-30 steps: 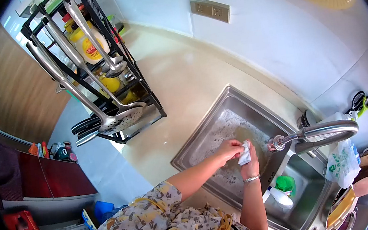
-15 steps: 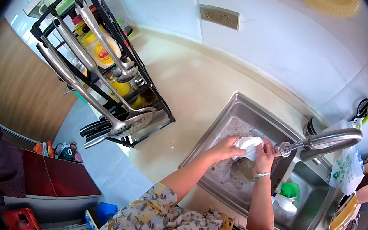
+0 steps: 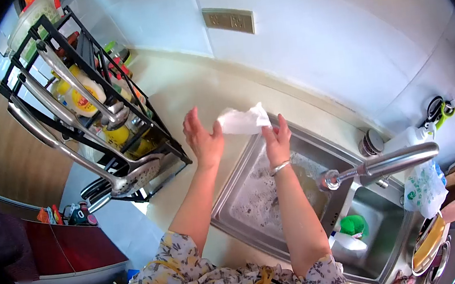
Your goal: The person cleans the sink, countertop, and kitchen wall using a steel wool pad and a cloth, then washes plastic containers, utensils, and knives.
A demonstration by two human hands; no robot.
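Observation:
A thin white cloth (image 3: 243,121), perhaps a paper towel, is spread out in the air above the counter and the far left corner of the sink. My right hand (image 3: 277,143), with a bracelet on the wrist, pinches its right end between thumb and fingers. At the cloth's left end is my left hand (image 3: 205,142), fingers raised and apart from the thumb. The left thumb is right beside the cloth's edge; whether they touch I cannot tell. Below, the large sink basin (image 3: 239,196) holds foamy, cloudy water.
A faucet (image 3: 393,165) reaches over the basins from the right. The small basin (image 3: 385,225) holds a green item (image 3: 355,225) and a white bottle (image 3: 350,242). At left stands a black rack (image 3: 169,143) with jars and hanging metal utensils. Scissors (image 3: 438,111) hang on the wall.
Both hands have risen from over the large basin toward the counter at the upper left. The bunched cloth is now spread out, and the left fingers have come apart. The view has shifted too.

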